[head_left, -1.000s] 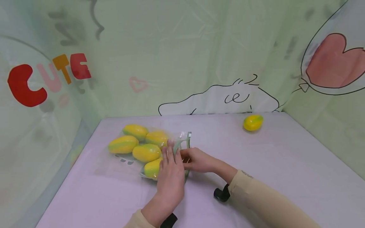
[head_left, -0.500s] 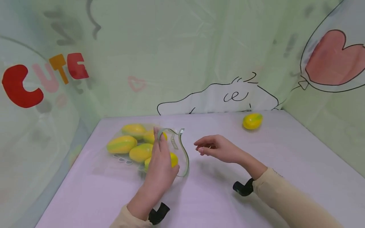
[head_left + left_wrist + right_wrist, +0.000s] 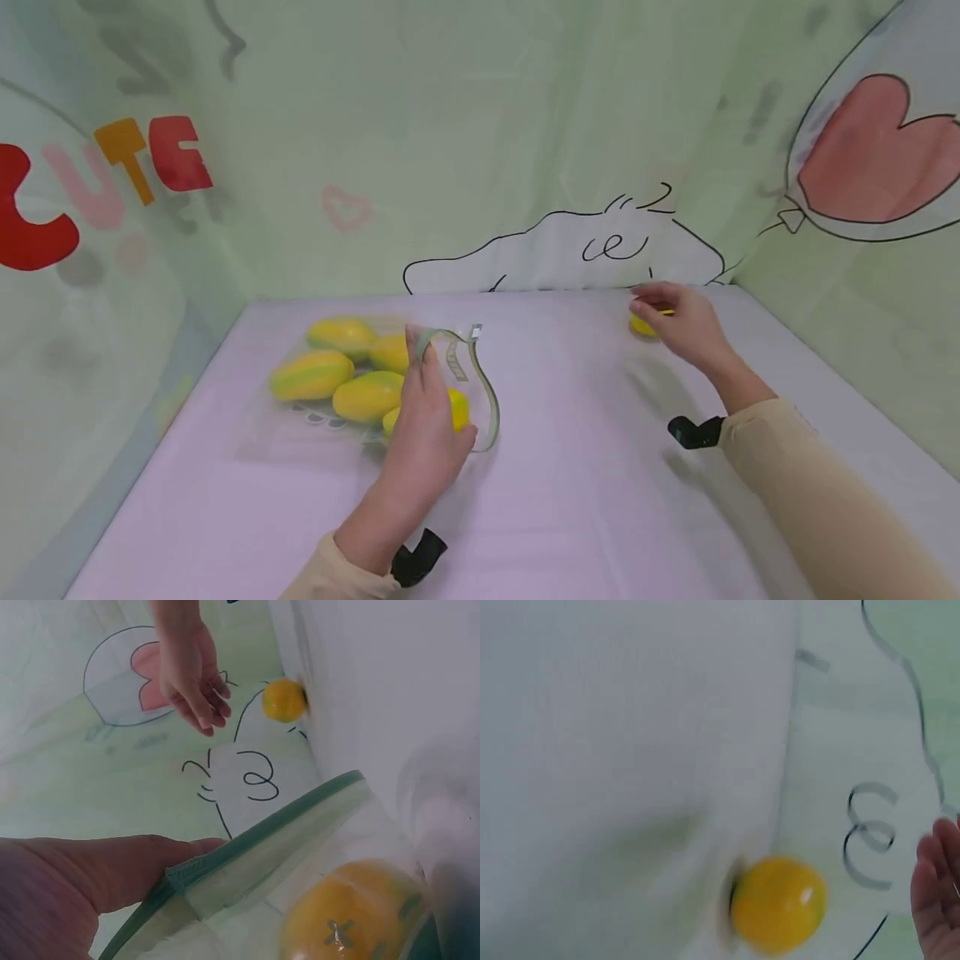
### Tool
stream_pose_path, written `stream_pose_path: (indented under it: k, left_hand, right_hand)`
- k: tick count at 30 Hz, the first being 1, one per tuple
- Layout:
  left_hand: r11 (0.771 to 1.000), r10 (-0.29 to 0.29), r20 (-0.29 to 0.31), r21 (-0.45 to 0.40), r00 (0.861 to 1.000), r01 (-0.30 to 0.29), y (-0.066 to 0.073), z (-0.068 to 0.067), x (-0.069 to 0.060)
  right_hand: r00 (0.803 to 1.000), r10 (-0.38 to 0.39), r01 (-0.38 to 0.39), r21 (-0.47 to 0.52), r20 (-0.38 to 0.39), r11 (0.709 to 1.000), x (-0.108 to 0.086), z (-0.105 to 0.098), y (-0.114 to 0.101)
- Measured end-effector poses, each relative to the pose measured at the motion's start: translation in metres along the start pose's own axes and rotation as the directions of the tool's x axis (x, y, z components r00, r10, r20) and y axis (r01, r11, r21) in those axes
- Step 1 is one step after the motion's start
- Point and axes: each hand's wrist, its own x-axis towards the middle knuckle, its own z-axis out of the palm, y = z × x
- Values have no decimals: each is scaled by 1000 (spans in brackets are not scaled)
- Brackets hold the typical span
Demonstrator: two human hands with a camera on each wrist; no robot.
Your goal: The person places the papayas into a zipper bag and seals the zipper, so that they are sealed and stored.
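Note:
My left hand holds a clear zip bag by its green-edged mouth, which gapes toward the right. Its fingers point upward, and its thumb lies against the green edge in the left wrist view. Inside the bag are several yellow-green, mango-like fruits, partly covered by that hand. At the back right, one more mango-like fruit lies on the table. My right hand is just in front of it in the head view, partly hiding it. In the right wrist view, its fingers are apart from the fruit.
The pale lilac table ends at a green printed cloth wall behind, with more cloth along both sides. A black wrist mount sticks out below my right sleeve, another beside my left wrist.
My right hand has left the bag's mouth and moved right and back to the lone fruit. The bag's mouth has opened wider, held by my left hand, which shifted slightly left.

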Motion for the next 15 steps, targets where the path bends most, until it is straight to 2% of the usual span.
stream_pose_path:
  k: [3,6,9,12,15]
  left_hand:
    - [1000,27,-17,10,999,-27,-1,4,-1]
    - [999,50,-29,16,998,-50,-2,8,-4]
    - [997,78,-42,29,996,-77,-2,14,-7]
    - [995,79,-40,57,996,-76,-3,19,-10]
    - [991,85,-36,104,996,-81,-4,23,-14]
  right_hand:
    - [994,74,-80,-90,-77,993,20,-7,20]
    - [992,111,-121,-185,-62,975,34,-6,36]
    - [996,89,-86,-328,-6,941,45,1,48]
    - [997,43,-10,-452,63,892,50,11,54]
    - [991,28,48,-532,133,845,53,18,56]
